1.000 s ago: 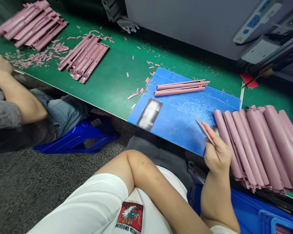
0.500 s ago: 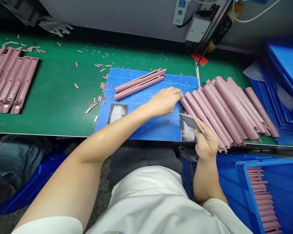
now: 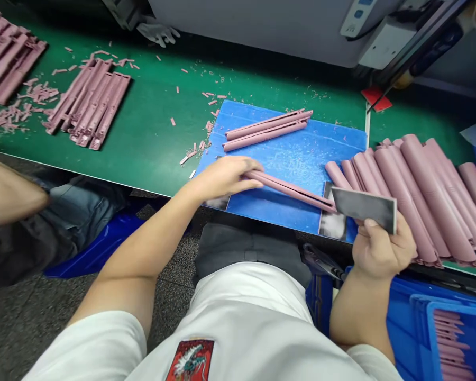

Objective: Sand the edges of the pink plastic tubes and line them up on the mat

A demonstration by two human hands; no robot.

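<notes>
From here the left hand (image 3: 224, 177) hides one end of the long pink plastic strip (image 3: 289, 189), and the blue plastic crate (image 3: 430, 338) runs off the picture's bottom right corner.

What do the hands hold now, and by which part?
The left hand grips a pink plastic bar near one end; the right hand holds a grey sanding pad by its lower edge.

Left hand (image 3: 222, 177) grips a long pink plastic strip (image 3: 289, 189) lying across a blue mat (image 3: 289, 143). Right hand (image 3: 383, 248) holds a flat gray pad (image 3: 365, 209) at the strip's right end. More pink strips (image 3: 420, 201) piled at right on the green surface (image 3: 154, 121), others upper left.
</notes>
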